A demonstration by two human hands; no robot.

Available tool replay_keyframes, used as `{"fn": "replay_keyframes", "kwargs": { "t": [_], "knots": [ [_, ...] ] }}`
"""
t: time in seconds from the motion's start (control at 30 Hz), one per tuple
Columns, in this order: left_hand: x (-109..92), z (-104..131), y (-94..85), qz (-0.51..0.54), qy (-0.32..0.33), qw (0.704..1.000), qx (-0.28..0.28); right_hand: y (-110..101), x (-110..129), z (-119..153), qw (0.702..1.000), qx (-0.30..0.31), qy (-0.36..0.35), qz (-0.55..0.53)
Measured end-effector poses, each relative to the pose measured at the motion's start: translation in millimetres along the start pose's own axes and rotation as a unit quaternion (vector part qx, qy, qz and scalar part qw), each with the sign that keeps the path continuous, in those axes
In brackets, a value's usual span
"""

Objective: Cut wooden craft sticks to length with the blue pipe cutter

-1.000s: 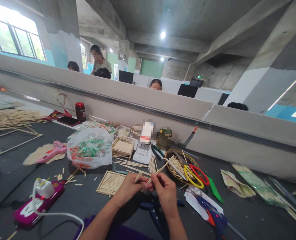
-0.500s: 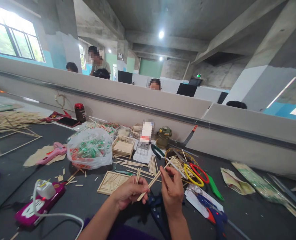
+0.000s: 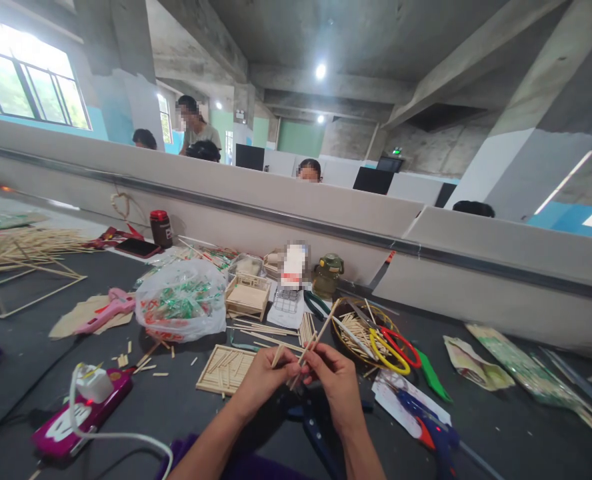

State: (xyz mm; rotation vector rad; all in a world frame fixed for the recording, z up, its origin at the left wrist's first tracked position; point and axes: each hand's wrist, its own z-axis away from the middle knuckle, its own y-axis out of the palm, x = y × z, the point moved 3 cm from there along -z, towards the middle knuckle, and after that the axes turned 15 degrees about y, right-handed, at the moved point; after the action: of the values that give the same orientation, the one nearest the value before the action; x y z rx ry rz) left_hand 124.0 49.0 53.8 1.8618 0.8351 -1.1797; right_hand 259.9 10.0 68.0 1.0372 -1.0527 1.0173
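My bench (image 3: 176,400) runs out of view at both sides. Above it, my two hands — left (image 3: 271,375) and right (image 3: 333,383) — pinch thin wooden sticks (image 3: 321,332) between fingertips, their lower ends hidden, too overlapped to count. Under them, one dark-blue tool (image 3: 319,427), partly covered.

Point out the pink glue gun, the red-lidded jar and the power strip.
Pink glue gun (image 3: 110,312), head view, body.
Red-lidded jar (image 3: 161,233), head view, dark side.
Power strip (image 3: 61,435), head view, near end.
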Motion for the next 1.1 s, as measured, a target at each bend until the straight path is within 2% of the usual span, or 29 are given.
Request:
{"fn": "replay_keyframes", "kwargs": {
  "t": [0.13,0.27,0.37,0.43,0.53,0.67,0.9,0.97,1.1],
  "knots": [
    [3.0,-0.3,-2.1,-0.033,0.014,0.999,0.007,1.6,1.0,2.1,1.0,0.021,-0.009,0.009],
    [7.0,-1.3,-2.1,-0.092,0.028,0.994,0.043,-0.9,4.6,3.3,0.994,-0.032,-0.076,0.072],
    [12.7,-3.4,-3.2,-0.103,0.048,0.993,0.033,1.1,5.7,3.2,0.976,-0.068,-0.146,0.148],
    [19.9,-5.6,-6.0,-0.1,0.048,0.994,0.024,4.0,1.9,0.2,0.966,-0.068,-0.163,0.187],
    [34.2,-8.8,-11.2,-0.097,0.031,0.994,0.035,7.1,-8.8,-8.9,0.962,-0.057,-0.156,0.217],
    [49.6,-10.2,-15.9,-0.092,-0.001,0.995,0.037,5.3,-20.9,-20.2,0.971,-0.059,-0.119,0.197],
    [49.2,-9.3,-13.2,-0.117,0.009,0.992,0.041,-0.1,-19.6,-18.8,0.976,-0.064,-0.1,0.184],
    [42.7,-8.7,-15.9,-0.132,0.016,0.991,0.012,-1.9,-17.6,-17.0,0.975,-0.076,-0.107,0.18],
    [20.9,-6.2,-28.5,-0.17,0.033,0.978,-0.113,-7.2,-14.6,-14.3,0.979,-0.097,-0.089,0.157]
  ]
}}
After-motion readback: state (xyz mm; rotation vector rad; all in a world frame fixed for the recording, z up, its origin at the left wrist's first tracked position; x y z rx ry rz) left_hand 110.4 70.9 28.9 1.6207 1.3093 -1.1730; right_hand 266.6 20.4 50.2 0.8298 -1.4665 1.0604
